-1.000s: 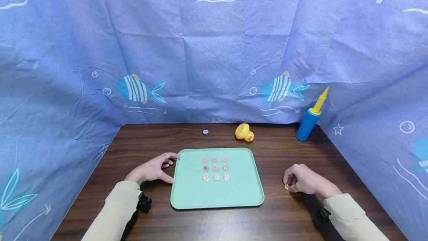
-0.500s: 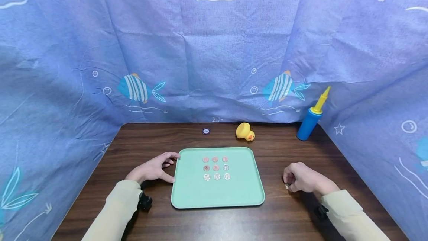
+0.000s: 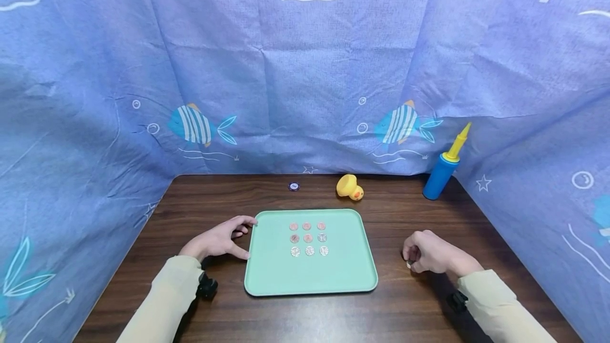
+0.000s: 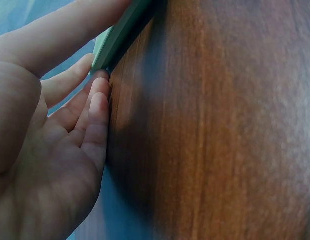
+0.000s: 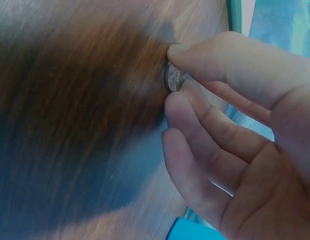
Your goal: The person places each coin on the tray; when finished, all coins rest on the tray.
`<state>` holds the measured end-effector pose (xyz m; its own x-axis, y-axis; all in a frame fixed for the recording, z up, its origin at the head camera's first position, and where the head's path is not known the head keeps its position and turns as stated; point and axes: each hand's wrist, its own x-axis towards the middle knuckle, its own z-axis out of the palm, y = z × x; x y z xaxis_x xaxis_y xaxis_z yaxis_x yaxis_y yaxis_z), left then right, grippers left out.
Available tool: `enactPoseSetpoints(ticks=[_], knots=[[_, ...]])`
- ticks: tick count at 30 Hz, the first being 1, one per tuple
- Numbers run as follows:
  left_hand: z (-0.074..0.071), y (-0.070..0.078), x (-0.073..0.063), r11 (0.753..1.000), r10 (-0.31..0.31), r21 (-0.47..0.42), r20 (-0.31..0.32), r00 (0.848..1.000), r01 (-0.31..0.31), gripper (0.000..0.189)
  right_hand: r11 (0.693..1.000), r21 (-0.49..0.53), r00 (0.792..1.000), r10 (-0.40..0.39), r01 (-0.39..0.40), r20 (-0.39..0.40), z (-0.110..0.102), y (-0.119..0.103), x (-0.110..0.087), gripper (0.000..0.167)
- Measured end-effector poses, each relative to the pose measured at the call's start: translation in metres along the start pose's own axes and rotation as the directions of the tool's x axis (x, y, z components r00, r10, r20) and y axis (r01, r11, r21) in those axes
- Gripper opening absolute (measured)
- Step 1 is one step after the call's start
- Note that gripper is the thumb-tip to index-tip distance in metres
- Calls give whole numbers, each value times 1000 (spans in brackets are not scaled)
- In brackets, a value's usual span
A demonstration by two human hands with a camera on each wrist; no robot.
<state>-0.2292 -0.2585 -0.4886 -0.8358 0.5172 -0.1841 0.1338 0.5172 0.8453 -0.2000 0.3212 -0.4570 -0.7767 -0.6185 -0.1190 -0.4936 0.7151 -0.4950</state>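
Observation:
A mint-green tray lies on the dark wooden table. On it are copper coins and silver coins, set in three neat rows. My left hand rests at the tray's left side, thumb and forefinger spread and touching its rim; the left wrist view shows the fingertips by the tray's edge. To the right of the tray, my right hand pinches a silver coin between thumb and fingers, close over the table. The coin stands on edge in the right wrist view.
Behind the tray lie a dark-rimmed poker chip and a yellow rubber duck on its side. A blue and yellow hand pump stands at the back right. Blue fish-print cloth surrounds the table.
Both hands hold nearly the same places, the left at the tray and the right with the coin. The whole view has shifted very slightly.

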Motion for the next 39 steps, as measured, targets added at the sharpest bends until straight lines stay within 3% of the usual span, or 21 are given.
enactPoseSetpoints(ticks=[29, 39], knots=[[0, 1, 0, 1000, 21, 14, 12, 1000, -21, 89, 996, 29, 996, -88, 88, -29, 0, -5, 3, 27], [-1, -2, 0, 1000, 26, 5, 6, 1000, -26, 90, 997, 73, 998, -41, 37, 50, 0, -7, 9, 23]])
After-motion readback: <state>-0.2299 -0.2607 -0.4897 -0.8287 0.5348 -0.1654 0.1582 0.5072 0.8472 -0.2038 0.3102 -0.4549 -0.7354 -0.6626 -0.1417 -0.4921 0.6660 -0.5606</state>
